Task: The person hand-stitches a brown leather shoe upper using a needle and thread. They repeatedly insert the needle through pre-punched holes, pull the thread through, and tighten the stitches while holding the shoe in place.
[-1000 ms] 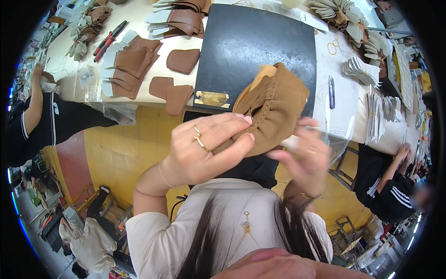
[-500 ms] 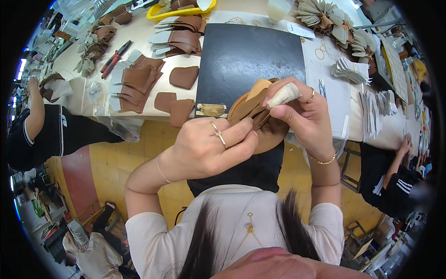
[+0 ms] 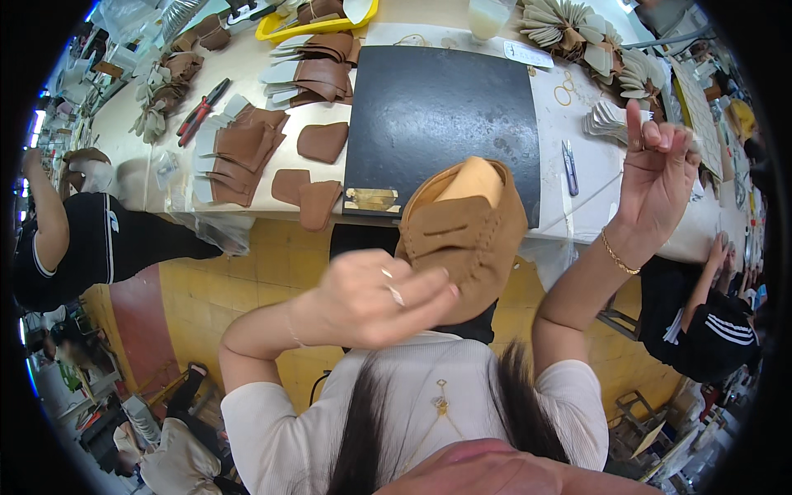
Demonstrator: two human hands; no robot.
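Note:
A tan suede moccasin-style shoe (image 3: 462,256) rests at the table's near edge over my lap. It has a slit strap, gathered stitching at the toe and a lighter tan lining. My left hand (image 3: 375,301) is at its toe end, fingers curled and smeared by motion, so its grip is unclear. Away to the right, my right hand (image 3: 660,169) is raised above the table, apart from the shoe. One digit points up while the other fingers curl in; whatever they pinch is too small to make out.
A black board (image 3: 445,115) lies behind the shoe. To its left are brown leather pieces (image 3: 322,142) and red-handled pliers (image 3: 202,113); to its right, thread snips (image 3: 570,167) and white piece stacks (image 3: 604,121). A yellow tray (image 3: 318,26) stands at the back. Co-workers sit on both sides.
My right hand has swung from the shoe out to the right and up. My left hand has shifted down and toward me. More of the shoe's top now shows.

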